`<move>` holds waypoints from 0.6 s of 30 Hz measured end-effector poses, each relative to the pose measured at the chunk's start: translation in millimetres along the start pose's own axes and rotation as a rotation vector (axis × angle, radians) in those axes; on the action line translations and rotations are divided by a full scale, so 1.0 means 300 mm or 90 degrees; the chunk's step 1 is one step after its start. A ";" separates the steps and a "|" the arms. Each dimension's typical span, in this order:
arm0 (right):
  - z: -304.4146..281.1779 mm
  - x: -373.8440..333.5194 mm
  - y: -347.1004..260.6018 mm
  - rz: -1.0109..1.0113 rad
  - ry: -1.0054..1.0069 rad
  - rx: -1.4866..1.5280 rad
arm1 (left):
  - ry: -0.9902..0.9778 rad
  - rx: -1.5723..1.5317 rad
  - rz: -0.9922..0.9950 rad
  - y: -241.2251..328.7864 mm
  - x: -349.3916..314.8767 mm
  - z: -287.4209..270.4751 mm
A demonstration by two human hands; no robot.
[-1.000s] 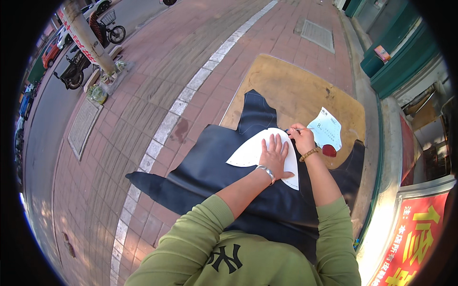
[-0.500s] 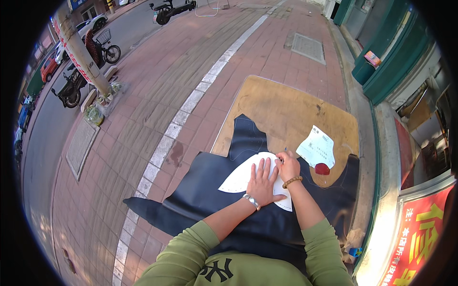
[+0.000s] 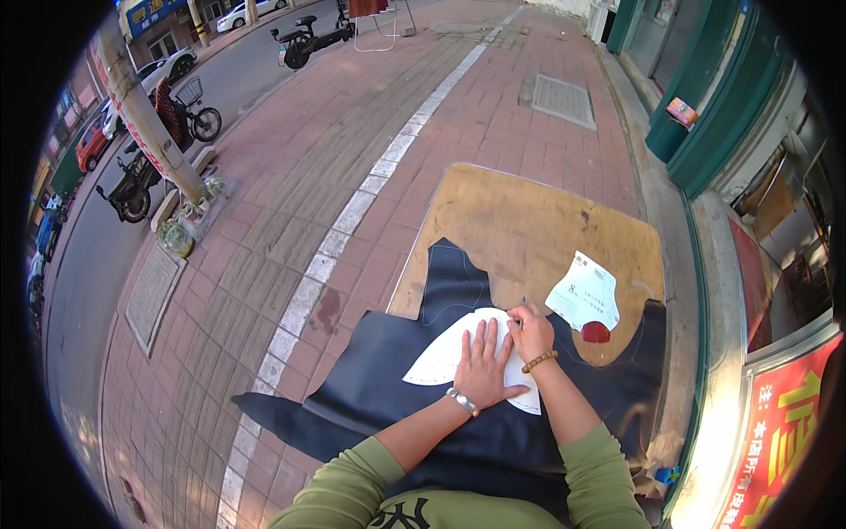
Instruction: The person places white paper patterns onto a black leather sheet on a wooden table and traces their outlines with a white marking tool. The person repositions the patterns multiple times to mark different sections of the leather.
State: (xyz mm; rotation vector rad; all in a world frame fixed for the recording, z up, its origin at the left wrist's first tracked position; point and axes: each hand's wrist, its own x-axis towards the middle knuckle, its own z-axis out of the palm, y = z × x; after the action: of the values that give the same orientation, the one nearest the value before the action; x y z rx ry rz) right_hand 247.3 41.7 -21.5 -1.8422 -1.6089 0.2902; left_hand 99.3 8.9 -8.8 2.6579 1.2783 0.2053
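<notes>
A large dark navy leather sheet (image 3: 388, 388) lies over a tan board (image 3: 529, 220) on the pavement. A white paper pattern (image 3: 441, 357) lies on the leather. My left hand (image 3: 483, 366) presses flat on the pattern, fingers spread. My right hand (image 3: 531, 331) sits at the pattern's upper right edge, closed on a thin pen-like tool whose tip touches the leather. A second white paper piece (image 3: 583, 300) rests on the board to the right, beside a small red object (image 3: 596, 332).
Red brick pavement with a white paving line (image 3: 352, 216) stretches to the left. A tree trunk (image 3: 145, 123) with parked bicycles and scooters stands at far left. Green shopfront panels (image 3: 723, 115) and a red sign (image 3: 780, 441) run along the right.
The view has tilted up and shifted, so the hands and leather sit lower in the picture. Both hands stay on the pattern; the right hand keeps tracing along its upper edge.
</notes>
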 end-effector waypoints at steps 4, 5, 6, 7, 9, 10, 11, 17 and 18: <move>0.005 -0.001 0.007 -0.003 0.003 0.003 | -0.007 0.014 0.000 0.002 -0.001 -0.004; 0.008 0.000 0.009 -0.001 0.004 0.010 | -0.011 0.003 0.001 0.001 -0.001 -0.004; 0.010 0.000 0.012 -0.006 0.008 0.004 | -0.014 -0.004 0.003 0.001 -0.001 -0.004; 0.012 0.000 0.015 -0.011 0.012 0.005 | -0.013 -0.005 0.004 0.000 -0.001 -0.004; 0.015 0.001 0.019 -0.017 0.015 0.004 | -0.005 -0.016 0.006 -0.001 -0.001 -0.003; 0.015 0.001 0.020 -0.017 0.015 0.003 | -0.006 -0.012 0.005 -0.001 -0.001 -0.003; 0.015 0.002 0.019 -0.007 0.010 0.005 | 0.000 -0.009 0.006 -0.002 -0.001 -0.003; -0.005 0.002 -0.017 -0.023 0.011 -0.054 | -0.008 -0.026 0.003 -0.002 -0.004 -0.007; -0.006 0.005 -0.028 -0.061 0.033 -0.031 | -0.014 -0.027 0.001 -0.002 -0.002 -0.006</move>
State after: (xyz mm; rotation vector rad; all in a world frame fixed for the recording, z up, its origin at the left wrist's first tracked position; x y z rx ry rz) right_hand 241.9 42.6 -14.6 -1.7879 -1.6760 0.1610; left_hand 98.1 8.9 -7.1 2.6180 1.2519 0.2008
